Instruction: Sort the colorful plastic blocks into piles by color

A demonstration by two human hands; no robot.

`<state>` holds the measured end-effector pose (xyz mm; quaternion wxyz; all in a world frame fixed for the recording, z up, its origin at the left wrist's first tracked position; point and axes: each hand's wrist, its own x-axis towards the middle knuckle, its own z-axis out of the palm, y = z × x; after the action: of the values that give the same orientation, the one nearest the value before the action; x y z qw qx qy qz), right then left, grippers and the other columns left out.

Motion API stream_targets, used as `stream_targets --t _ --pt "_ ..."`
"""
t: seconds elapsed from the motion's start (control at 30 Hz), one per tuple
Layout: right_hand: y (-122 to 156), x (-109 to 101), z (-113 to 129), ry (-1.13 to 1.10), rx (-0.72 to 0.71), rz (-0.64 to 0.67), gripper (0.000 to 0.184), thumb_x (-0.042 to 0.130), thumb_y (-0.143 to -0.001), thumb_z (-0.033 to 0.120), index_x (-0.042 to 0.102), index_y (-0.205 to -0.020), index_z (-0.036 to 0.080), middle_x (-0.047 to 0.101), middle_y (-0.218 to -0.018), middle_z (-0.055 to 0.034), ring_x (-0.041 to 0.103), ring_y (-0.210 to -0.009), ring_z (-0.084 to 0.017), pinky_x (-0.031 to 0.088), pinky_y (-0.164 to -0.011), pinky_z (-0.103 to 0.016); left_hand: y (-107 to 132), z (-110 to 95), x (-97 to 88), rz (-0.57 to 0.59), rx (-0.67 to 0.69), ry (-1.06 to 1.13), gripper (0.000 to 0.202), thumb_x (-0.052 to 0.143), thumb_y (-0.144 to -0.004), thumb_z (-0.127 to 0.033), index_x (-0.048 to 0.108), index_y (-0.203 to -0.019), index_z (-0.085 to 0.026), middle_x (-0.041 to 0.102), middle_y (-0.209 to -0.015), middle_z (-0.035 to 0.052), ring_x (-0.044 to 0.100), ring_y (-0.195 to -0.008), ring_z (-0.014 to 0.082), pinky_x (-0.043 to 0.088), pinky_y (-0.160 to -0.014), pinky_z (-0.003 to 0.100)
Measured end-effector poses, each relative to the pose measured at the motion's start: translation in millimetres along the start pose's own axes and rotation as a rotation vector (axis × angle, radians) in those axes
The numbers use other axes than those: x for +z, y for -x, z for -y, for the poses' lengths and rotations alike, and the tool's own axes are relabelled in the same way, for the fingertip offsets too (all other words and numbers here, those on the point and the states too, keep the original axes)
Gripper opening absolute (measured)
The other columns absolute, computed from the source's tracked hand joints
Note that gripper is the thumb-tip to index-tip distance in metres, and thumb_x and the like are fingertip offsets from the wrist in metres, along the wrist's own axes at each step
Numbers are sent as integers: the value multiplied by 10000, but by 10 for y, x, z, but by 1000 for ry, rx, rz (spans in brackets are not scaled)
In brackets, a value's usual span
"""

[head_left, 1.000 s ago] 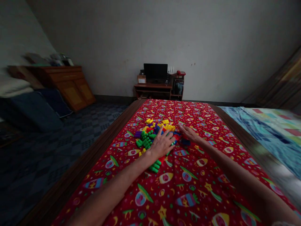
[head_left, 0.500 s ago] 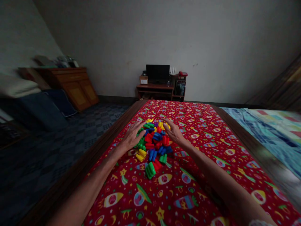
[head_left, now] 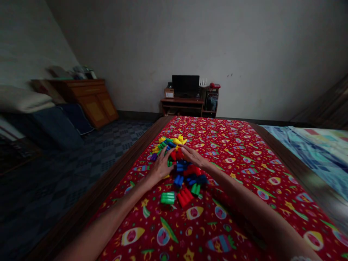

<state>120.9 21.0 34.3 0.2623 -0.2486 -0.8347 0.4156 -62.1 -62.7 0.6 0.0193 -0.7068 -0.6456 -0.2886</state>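
A heap of small plastic building blocks (head_left: 178,165) in red, blue, green, yellow and purple lies on a red cloth with a rocket pattern (head_left: 231,170) that covers a long table. My left hand (head_left: 161,166) lies flat on the left side of the heap, fingers stretched forward and apart. My right hand (head_left: 193,156) lies flat on the right side of the heap, its fingertips near those of the left. Neither hand holds a block. A green block (head_left: 168,198) and a red block (head_left: 185,197) lie at the near edge of the heap.
The table's dark wooden edge (head_left: 119,170) runs along the left, with checked floor beyond it. A wooden cabinet (head_left: 89,99) stands at the left wall. A low desk with a monitor (head_left: 187,92) stands against the far wall. A bed with a patterned blue sheet (head_left: 312,148) lies to the right.
Both hands have drawn closer together over the far part of the heap. The blocks have spread toward me, and the green and red blocks now lie apart at the near edge.
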Motion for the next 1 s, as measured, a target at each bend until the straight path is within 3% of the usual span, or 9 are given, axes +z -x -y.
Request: stream_targets --t 0.13,0.23,0.37,0.47,0.57,0.67,0.8,0.9,1.0 --pt "563 -141 56 239 -207 181 852 609 -759 669 362 -1477 282 360 -1520 -118 331 -1394 -328 340 -1096 -490 -212 124 -189 -23 34 -2 531 565 -863 -425 486 -1333 -190 481 -1407 116 445 -1322 250 377 -1102 408" --pt "801 -44 -28 437 -299 250 934 721 -652 654 402 -1455 301 248 -1562 -154 240 -1413 -412 304 -1086 -581 -345 193 -336 -56 65 -62 487 459 -911 -489 529 -1302 -208 479 -1425 93 444 -1311 250 355 -1108 416" --pt "519 221 -138 559 -330 137 689 671 -804 483 458 -1418 255 231 -1555 -182 229 -1417 -397 303 -1087 -589 -669 304 -357 -11 -109 -106 490 324 -947 -486 584 -1261 -213 421 -1492 78 351 -1370 300 258 -1136 499" --pt "120 371 -162 565 -377 46 569 666 -830 352 513 -1361 214 277 -1529 -189 262 -1409 -352 311 -1098 -563 -923 363 -267 188 -241 22 566 196 -967 -441 603 -1239 -156 548 -1386 100 453 -1310 278 349 -1091 437" --pt "-136 377 -156 509 -375 -13 510 622 -861 305 518 -1350 208 371 -1479 -180 351 -1368 -320 341 -1086 -539 -1006 373 -228 276 -203 78 610 205 -951 -500 657 -1152 -144 658 -1241 74 556 -1209 259 412 -1047 356" --pt "-237 192 -181 393 -326 -123 447 499 -927 331 507 -1361 220 483 -1404 -147 437 -1316 -276 370 -1078 -464 -860 367 -313 292 -62 170 671 194 -934 -584 671 -1128 -155 665 -1229 62 575 -1185 243 397 -1068 331" --pt "-353 -148 -299 315 -90 -344 427 368 -973 389 540 -1309 188 579 -1302 -137 490 -1265 -260 369 -1070 -431 -352 258 -524 260 138 159 668 182 -951 -595 587 -1288 -185 570 -1370 76 492 -1290 249 344 -1120 401" --pt "-426 -210 -358 330 85 -263 434 342 -979 417 631 -1150 141 636 -1186 -162 543 -1187 -286 385 -1038 -448 179 -15 -622 216 268 -31 583 285 -948 -591 480 -1398 -275 419 -1500 67 285 -1421 310 212 -1149 559" --pt "-382 -103 -306 238 87 -70 512 280 -986 488 655 -1087 155 676 -1100 -132 606 -1086 -271 439 -977 -434 659 -347 -609 333 504 -132 625 497 -864 -623 391 -1433 -387 327 -1550 22 194 -1446 353 168 -1131 631"
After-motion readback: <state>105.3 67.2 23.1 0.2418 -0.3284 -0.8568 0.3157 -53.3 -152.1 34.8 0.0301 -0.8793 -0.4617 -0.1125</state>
